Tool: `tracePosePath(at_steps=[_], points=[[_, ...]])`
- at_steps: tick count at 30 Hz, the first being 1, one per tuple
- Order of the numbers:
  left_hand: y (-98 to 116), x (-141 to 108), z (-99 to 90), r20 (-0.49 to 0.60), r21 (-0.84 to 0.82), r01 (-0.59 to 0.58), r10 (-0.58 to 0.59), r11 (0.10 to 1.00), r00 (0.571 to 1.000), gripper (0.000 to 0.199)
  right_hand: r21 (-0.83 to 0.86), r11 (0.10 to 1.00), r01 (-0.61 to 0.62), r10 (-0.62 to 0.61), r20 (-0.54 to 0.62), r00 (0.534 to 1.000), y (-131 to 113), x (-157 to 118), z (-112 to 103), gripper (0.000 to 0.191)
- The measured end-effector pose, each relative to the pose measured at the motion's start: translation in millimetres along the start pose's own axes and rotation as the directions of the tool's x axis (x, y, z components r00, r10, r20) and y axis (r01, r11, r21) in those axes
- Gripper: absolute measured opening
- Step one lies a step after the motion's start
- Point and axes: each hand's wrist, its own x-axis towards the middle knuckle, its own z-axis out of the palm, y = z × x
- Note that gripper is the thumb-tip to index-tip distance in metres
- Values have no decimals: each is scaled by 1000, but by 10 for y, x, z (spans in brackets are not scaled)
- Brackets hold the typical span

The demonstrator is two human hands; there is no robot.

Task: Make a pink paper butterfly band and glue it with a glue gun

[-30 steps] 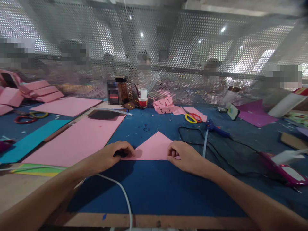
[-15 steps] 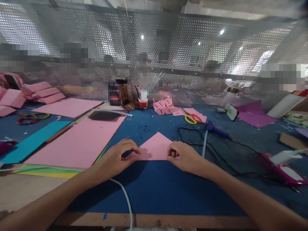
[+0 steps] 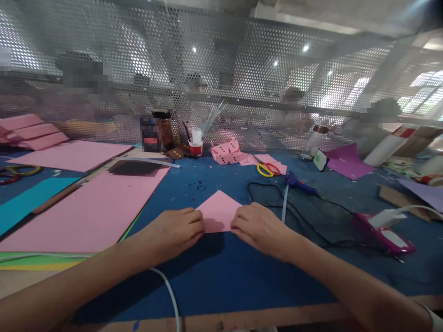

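A pink paper triangle (image 3: 218,212) lies on the blue table, its peak pointing away from me and its straight edge towards me. My left hand (image 3: 185,228) grips its left corner, fingers pressed together. At the right corner, the fingers of my right hand (image 3: 254,227) are closed on the paper too. Both corners are hidden beneath the fingers.
Large pink sheets (image 3: 100,203) and a turquoise strip (image 3: 38,198) lie left. Behind stand a paper cup (image 3: 195,147), a folded pink piece (image 3: 226,152) and scissors (image 3: 268,169). A blue glue gun (image 3: 300,183) with its black cord and a magenta device (image 3: 387,235) lie right.
The fingers of my left hand have closed onto the left corner of the paper. My right hand's fingers have come down over the right corner. The view has turned slightly right.
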Motion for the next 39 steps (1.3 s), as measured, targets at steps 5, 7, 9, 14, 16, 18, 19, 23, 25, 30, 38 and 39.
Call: tracePosePath(at_steps=[5,7,9,14,16,18,19,23,25,30,38,39], points=[[23,-25,63,-67,-13,-1,0,1000,998,23,-110,993,40,-37,33,999,-37,35,-5,17],[41,-20,87,-99,-46,42,-47,998,994,22,-102,994,30,-28,26,999,-47,45,-6,17],[55,-14,97,-108,-94,102,-112,990,988,20,-71,997,13,-12,12,1000,-56,50,-3,18],[56,-32,88,-93,-204,195,-217,959,972,15,-19,1000,5,-6,-10,1000,-71,62,27,20],[53,-43,84,-97,-231,198,-225,953,970,15,-16,1000,9,-10,-21,1000,-71,70,49,21],[54,-49,77,-100,-253,193,-224,948,969,16,-3,1000,11,-11,-29,1000,-65,75,74,21],[56,-50,73,-97,-266,190,-222,945,970,15,11,1000,7,-7,-33,999,-61,76,87,21],[55,-58,57,-66,-326,174,-206,929,976,15,87,996,-22,25,-25,999,-49,67,112,21],[44,-65,65,-62,-351,180,-214,919,975,18,118,993,-32,34,-15,999,-49,62,106,22],[-3,-59,126,-50,-422,210,-254,882,966,21,188,977,-101,103,2,995,-49,68,80,19],[-8,-23,107,-13,-544,289,-352,788,936,21,273,945,-179,180,21,983,-48,66,37,7],[-3,-20,93,-2,-551,302,-364,778,932,20,280,941,-188,188,28,982,-48,68,29,6]])
